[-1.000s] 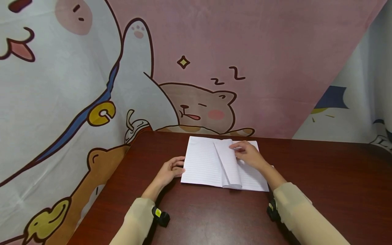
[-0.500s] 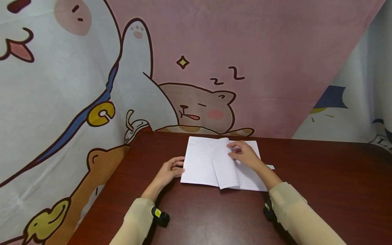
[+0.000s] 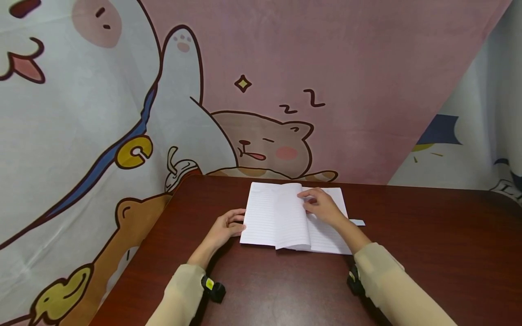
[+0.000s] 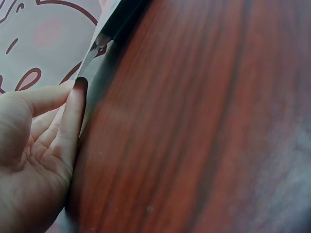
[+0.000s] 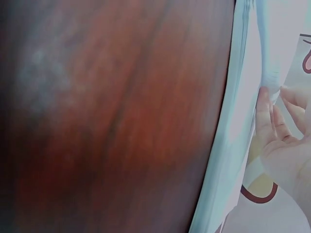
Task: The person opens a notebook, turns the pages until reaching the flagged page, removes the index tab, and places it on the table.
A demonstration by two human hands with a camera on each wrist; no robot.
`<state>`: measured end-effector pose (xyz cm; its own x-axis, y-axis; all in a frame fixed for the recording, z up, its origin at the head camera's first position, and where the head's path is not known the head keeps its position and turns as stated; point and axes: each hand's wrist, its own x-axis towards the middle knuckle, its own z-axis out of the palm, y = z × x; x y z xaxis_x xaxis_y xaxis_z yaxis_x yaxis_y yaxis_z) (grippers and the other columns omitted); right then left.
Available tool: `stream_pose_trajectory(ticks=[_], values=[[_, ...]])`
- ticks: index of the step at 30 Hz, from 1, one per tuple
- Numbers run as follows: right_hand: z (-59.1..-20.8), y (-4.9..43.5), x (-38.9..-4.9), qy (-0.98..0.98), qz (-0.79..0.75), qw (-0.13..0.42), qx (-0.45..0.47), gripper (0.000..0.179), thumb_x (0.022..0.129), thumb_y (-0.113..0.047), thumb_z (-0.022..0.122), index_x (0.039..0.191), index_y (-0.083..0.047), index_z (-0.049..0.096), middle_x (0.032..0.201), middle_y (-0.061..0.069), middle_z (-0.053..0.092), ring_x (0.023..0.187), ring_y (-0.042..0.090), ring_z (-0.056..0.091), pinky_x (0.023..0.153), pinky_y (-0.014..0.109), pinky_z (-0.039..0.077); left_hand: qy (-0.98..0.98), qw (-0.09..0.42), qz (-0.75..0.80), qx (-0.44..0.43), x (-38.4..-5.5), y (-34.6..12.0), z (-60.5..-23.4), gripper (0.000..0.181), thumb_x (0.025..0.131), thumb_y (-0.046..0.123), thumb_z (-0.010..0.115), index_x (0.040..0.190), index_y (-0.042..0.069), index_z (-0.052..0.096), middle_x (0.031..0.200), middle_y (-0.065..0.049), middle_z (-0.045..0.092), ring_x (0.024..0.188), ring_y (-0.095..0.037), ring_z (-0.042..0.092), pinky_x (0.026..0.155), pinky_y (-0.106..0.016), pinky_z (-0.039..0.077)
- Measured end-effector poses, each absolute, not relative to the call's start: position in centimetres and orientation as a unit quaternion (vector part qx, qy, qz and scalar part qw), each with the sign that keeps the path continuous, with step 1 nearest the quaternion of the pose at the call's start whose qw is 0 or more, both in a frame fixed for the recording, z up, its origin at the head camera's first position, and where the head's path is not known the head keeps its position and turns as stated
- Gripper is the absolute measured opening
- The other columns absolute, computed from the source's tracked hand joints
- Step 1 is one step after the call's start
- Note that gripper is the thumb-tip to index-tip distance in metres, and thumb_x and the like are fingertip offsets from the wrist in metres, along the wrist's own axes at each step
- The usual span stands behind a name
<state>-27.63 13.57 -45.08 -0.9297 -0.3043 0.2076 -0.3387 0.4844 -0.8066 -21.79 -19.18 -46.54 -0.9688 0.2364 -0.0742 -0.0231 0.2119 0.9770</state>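
So I'm watching this from the far end of the link, and it looks to me like a page turn caught partway. The notebook (image 3: 261, 213) lies open on the worktop (image 3: 261, 290), between the hands. The loose page (image 3: 290, 217) is bowed across the middle, free edge out over the left side, bend toward the right.

Left hand (image 3: 224, 227) has the notebook's left edge pinched between thumb and fingers. Right hand (image 3: 324, 207) has its fingertips on the bend of the page; I honestly can't tell if it's nipping the paper or just pushing it. Hands are well apart.

How I'd do it: let the left one be the anchor and nothing else, light grip, no lifting. With the right, go soft and sweep from the bend toward the left, keeping the paper in a round curve, because a hard press there would probably crease it. The near corner pokes slightly past the notebook's edge, so I'd smooth from the spine outward. Also worth clearing the left fingertips before the page lands, or they could get trapped under it.
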Motion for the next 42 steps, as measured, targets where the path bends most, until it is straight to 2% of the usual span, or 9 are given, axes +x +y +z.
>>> stream_pose_trajectory(ticks=[13, 25, 42], values=[[-45.0, 12.6, -27.5, -0.867, 0.456, 0.030, 0.198, 0.028, 0.091, -0.003, 0.067, 0.119, 0.001, 0.068, 0.121, 0.024, 0.059, 0.097, 0.035, 0.067, 0.081, 0.033, 0.057, 0.777, 0.102, 0.618, 0.065, -21.9, -19.1, -46.5, 0.051, 0.094, 0.001, 0.064, 0.142, -0.001, 0.048, 0.130, -0.028, 0.060, 0.095, -0.009, 0.066, 0.077, -0.022, 0.057], [-44.9, 11.8, -27.4, -0.863, 0.466, 0.020, 0.194, 0.026, 0.093, -0.004, 0.065, 0.118, 0.003, 0.068, 0.120, 0.025, 0.057, 0.097, 0.034, 0.067, 0.073, 0.025, 0.058, 0.776, 0.101, 0.620, 0.064, -21.8, -19.1, -46.5, 0.051, 0.094, 0.003, 0.064, 0.142, -0.002, 0.048, 0.130, -0.029, 0.059, 0.091, -0.006, 0.065, 0.076, -0.021, 0.057], [-45.1, 11.5, -27.3, -0.872, 0.445, 0.034, 0.200, 0.026, 0.092, -0.006, 0.066, 0.117, 0.000, 0.069, 0.120, 0.023, 0.059, 0.098, 0.033, 0.069, 0.082, 0.031, 0.056, 0.778, 0.097, 0.619, 0.053, -21.9, -19.1, -46.7, 0.049, 0.095, 0.007, 0.064, 0.141, 0.000, 0.050, 0.130, -0.027, 0.061, 0.093, -0.007, 0.065, 0.079, -0.024, 0.057]])
